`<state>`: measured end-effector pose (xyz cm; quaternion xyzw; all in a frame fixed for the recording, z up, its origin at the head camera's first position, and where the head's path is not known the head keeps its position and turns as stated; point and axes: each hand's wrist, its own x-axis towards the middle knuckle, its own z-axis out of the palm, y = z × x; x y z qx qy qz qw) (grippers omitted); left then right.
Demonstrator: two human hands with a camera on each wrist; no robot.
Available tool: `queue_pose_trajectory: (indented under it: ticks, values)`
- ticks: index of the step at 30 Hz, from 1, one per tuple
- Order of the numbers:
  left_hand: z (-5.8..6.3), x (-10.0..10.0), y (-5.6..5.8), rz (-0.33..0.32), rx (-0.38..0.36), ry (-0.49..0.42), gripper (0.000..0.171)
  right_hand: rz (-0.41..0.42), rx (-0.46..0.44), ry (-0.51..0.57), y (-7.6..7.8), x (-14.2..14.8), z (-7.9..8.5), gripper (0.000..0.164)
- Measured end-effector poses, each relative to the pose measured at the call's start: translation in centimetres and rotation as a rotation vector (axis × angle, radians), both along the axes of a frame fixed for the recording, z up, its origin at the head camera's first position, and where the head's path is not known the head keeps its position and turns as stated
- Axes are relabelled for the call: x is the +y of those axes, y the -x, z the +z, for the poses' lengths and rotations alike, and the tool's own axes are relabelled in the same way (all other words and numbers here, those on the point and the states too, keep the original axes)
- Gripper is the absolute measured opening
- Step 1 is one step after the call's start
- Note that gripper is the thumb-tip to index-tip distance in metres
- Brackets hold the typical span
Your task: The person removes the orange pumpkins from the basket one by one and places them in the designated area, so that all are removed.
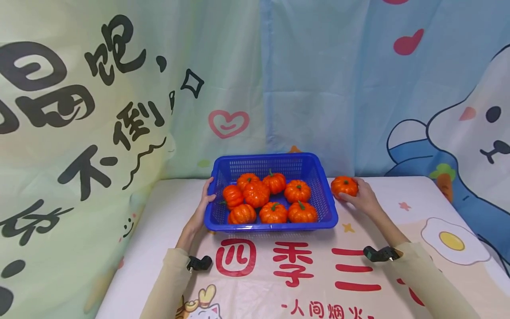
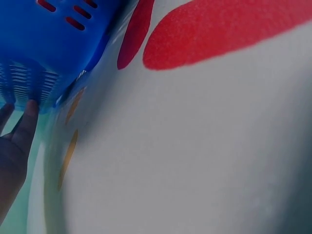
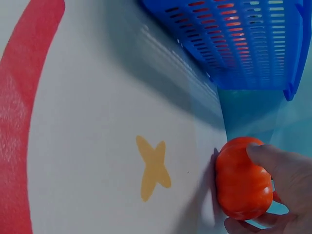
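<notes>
A blue plastic basket (image 1: 271, 227) with slotted walls holds several small, glossy orange pumpkins (image 1: 273, 213), some showing green stems. My left hand (image 1: 203, 203) grips the basket's left rim, thumb at the edge. In the left wrist view, two fingers (image 2: 27, 124) lie against the slotted wall. To the right of the basket, my right hand (image 1: 364, 198) holds another orange pumpkin (image 1: 343, 185) from its right side. The right wrist view shows the thumb (image 3: 263, 155) over this pumpkin (image 3: 243, 183) and fingertips curled at its lower side, close over the table.
The table (image 1: 167, 208) has a printed cover with large red characters (image 1: 292, 263), a fried-egg picture (image 1: 454, 241) and small stars. Behind it hangs a printed cloth backdrop (image 1: 307, 88). Dark wrist devices (image 1: 380, 254) sit on both forearms.
</notes>
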<state>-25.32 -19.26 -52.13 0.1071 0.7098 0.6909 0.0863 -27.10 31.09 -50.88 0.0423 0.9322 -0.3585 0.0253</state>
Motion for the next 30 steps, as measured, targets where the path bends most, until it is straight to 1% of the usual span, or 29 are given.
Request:
queue_pose_trajectory:
  ticks: [3, 6, 8, 10, 11, 13, 15, 17, 20, 23, 25, 30]
  values:
    - [0.1, 0.0, 0.0, 0.005, -0.006, 0.001, 0.065, 0.013, 0.010, -0.006, 0.0, -0.1, 0.3, 0.082]
    - [0.1, 0.0, 0.0, 0.004, -0.009, 0.000, 0.065, -0.009, 0.058, -0.025, -0.5, -0.2, 1.2, 0.081]
    - [0.1, 0.1, 0.0, -0.002, -0.009, 0.002, 0.066, -0.032, 0.119, -0.043, -1.2, -0.4, 2.3, 0.080]
    - [0.1, 0.1, -0.1, -0.005, -0.010, 0.002, 0.066, -0.046, 0.188, -0.045, -2.1, -0.9, 3.8, 0.078]
    - [0.1, 0.1, -0.1, -0.007, -0.011, 0.003, 0.066, -0.040, 0.219, -0.039, -2.6, -1.3, 4.6, 0.077]
    - [0.2, 0.1, -0.1, -0.005, -0.010, 0.003, 0.065, -0.001, 0.247, 0.002, -3.6, -2.4, 6.3, 0.075]
    - [0.2, 0.1, -0.1, -0.001, -0.011, 0.007, 0.065, 0.052, 0.231, 0.067, -4.8, -3.6, 7.7, 0.074]
    - [0.3, 0.1, -0.1, 0.001, -0.011, 0.010, 0.065, 0.107, 0.188, 0.129, -5.9, -4.8, 8.9, 0.074]
    - [0.2, 0.1, -0.1, 0.005, -0.011, 0.015, 0.065, 0.174, 0.122, 0.182, -7.1, -6.4, 10.0, 0.076]
    - [0.2, 0.1, -0.1, 0.011, -0.011, 0.012, 0.066, 0.231, 0.108, 0.201, -7.6, -7.6, 10.5, 0.076]
    - [0.2, 0.2, -0.1, 0.012, -0.005, 0.007, 0.066, 0.262, 0.114, 0.220, -7.7, -8.1, 10.5, 0.075]
    - [0.2, 0.3, 0.0, 0.020, 0.001, -0.013, 0.066, 0.297, 0.116, 0.239, -7.5, -9.0, 10.1, 0.072]
